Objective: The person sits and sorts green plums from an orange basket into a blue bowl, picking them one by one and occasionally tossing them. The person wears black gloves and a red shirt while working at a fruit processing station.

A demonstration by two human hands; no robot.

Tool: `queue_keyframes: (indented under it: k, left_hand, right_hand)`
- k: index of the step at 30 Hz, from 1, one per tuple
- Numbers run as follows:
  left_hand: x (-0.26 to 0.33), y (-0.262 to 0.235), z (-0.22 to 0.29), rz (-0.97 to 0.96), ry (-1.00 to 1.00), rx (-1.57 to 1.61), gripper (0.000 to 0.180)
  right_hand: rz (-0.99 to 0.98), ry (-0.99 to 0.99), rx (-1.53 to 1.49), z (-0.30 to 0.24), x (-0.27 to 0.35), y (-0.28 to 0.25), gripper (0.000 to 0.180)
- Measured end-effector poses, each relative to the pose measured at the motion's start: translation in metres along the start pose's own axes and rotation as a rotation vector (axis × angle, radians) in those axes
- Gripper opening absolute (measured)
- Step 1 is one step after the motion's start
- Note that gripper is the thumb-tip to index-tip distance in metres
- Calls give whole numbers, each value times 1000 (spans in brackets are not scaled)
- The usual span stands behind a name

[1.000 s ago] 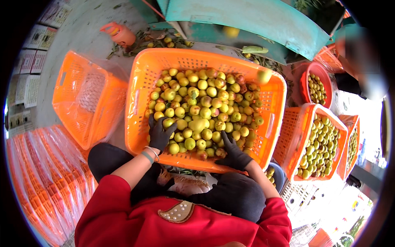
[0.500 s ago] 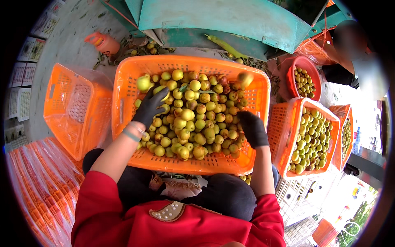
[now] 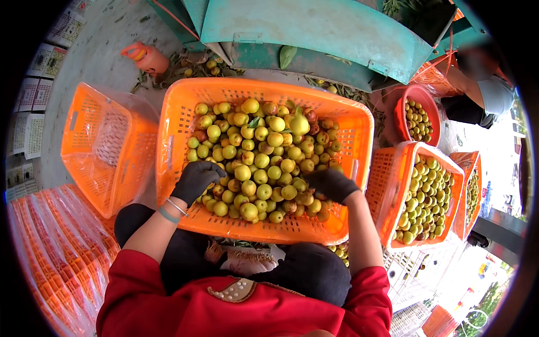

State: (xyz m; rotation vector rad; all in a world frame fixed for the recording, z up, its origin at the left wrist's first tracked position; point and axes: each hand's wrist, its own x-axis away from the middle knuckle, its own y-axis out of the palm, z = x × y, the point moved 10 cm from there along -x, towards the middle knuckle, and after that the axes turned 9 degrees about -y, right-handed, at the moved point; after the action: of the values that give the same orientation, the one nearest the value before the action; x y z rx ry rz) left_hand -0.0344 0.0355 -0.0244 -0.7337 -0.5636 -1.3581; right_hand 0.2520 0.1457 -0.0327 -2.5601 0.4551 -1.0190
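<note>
Head view. Printed white sheets [image 3: 33, 106] lie in rows on the grey floor at far left; text too small to tell. Orange bottle [image 3: 147, 57] lies near a teal metal bin [image 3: 314, 33] at top. Centre: big orange crate [image 3: 348, 121] of yellow-green fruit [image 3: 264, 160], long axis left–right, resting over the lap. Left hand [image 3: 196, 180], black glove, fingers curled over fruit at crate's near-left; right hand [image 3: 331, 184], black glove, fingers bent on fruit at near-right; grip on single fruit: cannot tell. Empty lined crate [image 3: 106, 146] to left; fruit-filled crates [image 3: 426, 194] and red bowl [image 3: 418, 115] to right.
</note>
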Motion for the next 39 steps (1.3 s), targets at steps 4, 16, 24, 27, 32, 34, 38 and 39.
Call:
queue_keyframes:
  k: [4, 16, 24, 27, 32, 34, 38, 39]
  left_hand:
    - [-12, 2, 17, 0, 93, -7, 20]
    - [-20, 17, 14, -80, 76, -63, 19]
    - [-18, 21, 27, -108, 129, -188, 19]
    - [-15, 21, 22, -90, 136, -229, 18]
    - [-15, 29, 18, -108, 178, -309, 18]
    - [-13, 36, 17, -135, 174, -302, 18]
    - [-8, 53, 26, -167, 237, -352, 17]
    - [-4, 52, 25, -152, 252, -370, 17]
  right_hand:
    - [749, -27, 81, 21, -32, -102, 28]
    - [724, -359, 378, -37, -72, -3, 44]
    - [434, -512, -36, -58, 3, 28, 28]
    - [697, -345, -584, -10, 70, -12, 29]
    - [2046, -250, -929, 182, 384, -45, 38]
    - [2321, -574, -1297, 231, 468, -20, 50]
    - [1738, 206, -242, 172, 380, -64, 55]
    - [1631, 22, -554, 143, 294, -76, 41]
